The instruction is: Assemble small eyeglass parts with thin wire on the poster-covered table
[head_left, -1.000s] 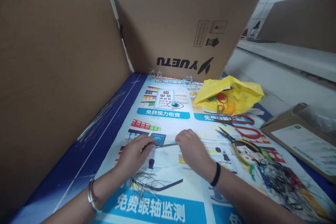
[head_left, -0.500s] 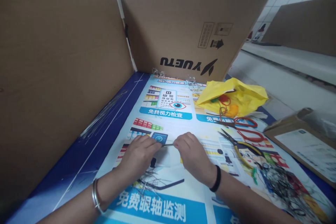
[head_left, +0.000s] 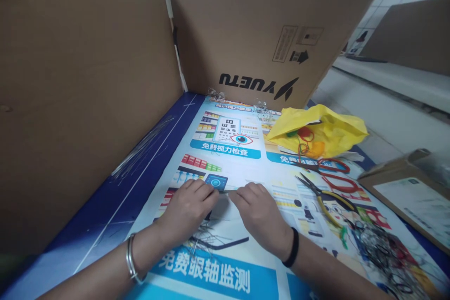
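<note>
A thin wire (head_left: 224, 191) is held level between 2 hands above a printed sheet (head_left: 242, 171) spread on the blue worktop (head_left: 116, 206). Its left end is pinched by the left hand (head_left: 192, 206), with the fingers curled closed; its right end is pinched between thumb and bent fingers of the right hand (head_left: 258, 211). Only a short piece is exposed in the gap — more was shown in both earlier frames, and the hands have been brought closer together.

A loose heap of wires (head_left: 208, 238) is partly covered by the left hand; 1 second ago it was seen more fully. The whole scene has been shifted slightly rightward in view.

To the right, the pliers (head_left: 318, 192) have been left lying with their jaws slightly parted, beside the red-handled scissors (head_left: 319, 167). Behind these, red and orange items are seen at the mouth of a yellow bag (head_left: 326, 126). A tangled pile of wire (head_left: 381, 251) is spread nearer the right forearm — these, and the straight wires (head_left: 142, 147) by the left cardboard panel (head_left: 80, 79), appear undisturbed.
</note>
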`<action>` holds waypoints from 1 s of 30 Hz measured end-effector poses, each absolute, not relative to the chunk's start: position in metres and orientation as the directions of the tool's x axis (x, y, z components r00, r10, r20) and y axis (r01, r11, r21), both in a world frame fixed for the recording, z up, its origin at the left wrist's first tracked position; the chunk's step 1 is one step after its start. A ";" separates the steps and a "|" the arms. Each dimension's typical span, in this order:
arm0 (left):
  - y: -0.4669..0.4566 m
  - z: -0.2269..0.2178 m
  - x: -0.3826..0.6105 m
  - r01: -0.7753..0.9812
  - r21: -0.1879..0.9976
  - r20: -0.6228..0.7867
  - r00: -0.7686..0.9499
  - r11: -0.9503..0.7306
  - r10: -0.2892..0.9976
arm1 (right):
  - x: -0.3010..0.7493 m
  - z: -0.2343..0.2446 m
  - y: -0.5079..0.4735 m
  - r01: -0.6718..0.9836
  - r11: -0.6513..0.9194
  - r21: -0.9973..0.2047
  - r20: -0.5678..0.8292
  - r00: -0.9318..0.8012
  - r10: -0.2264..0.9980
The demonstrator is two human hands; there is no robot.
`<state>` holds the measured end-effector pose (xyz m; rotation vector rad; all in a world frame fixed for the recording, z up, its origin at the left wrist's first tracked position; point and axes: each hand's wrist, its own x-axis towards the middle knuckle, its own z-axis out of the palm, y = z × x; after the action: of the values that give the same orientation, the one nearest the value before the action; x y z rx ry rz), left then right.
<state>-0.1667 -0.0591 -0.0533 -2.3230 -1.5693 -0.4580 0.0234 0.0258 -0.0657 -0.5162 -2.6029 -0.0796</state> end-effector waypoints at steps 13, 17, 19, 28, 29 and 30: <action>-0.053 -0.061 -0.170 0.943 0.078 0.373 0.275 -0.325 0.886 | 0.023 -0.066 0.025 0.460 0.888 -0.005 0.367 -0.825 0.429; -0.047 -0.069 -0.175 0.899 0.321 0.417 0.147 -0.297 0.897 | 0.027 -0.065 0.033 0.498 0.867 0.007 0.312 -0.825 0.471; -0.045 -0.070 -0.177 0.850 0.453 0.448 0.044 -0.269 0.893 | 0.029 -0.064 0.038 0.518 0.855 0.023 0.281 -0.824 0.492; -0.043 -0.066 -0.178 0.695 0.697 0.381 -0.149 -0.177 0.913 | 0.027 -0.060 0.048 0.501 0.865 -0.019 0.294 -0.824 0.484; -0.043 -0.066 -0.178 0.684 0.708 0.377 -0.157 -0.175 0.913 | 0.027 -0.058 0.049 0.487 0.873 -0.022 0.301 -0.830 0.470; -0.043 -0.067 -0.179 0.672 0.720 0.375 -0.166 -0.173 0.912 | 0.026 -0.057 0.049 0.467 0.884 -0.021 0.299 -0.841 0.451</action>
<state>-0.1786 -0.0433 -0.0666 -2.1771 -2.1674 -1.4998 0.0261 0.0492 -0.0570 -0.6876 -2.7565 -0.0760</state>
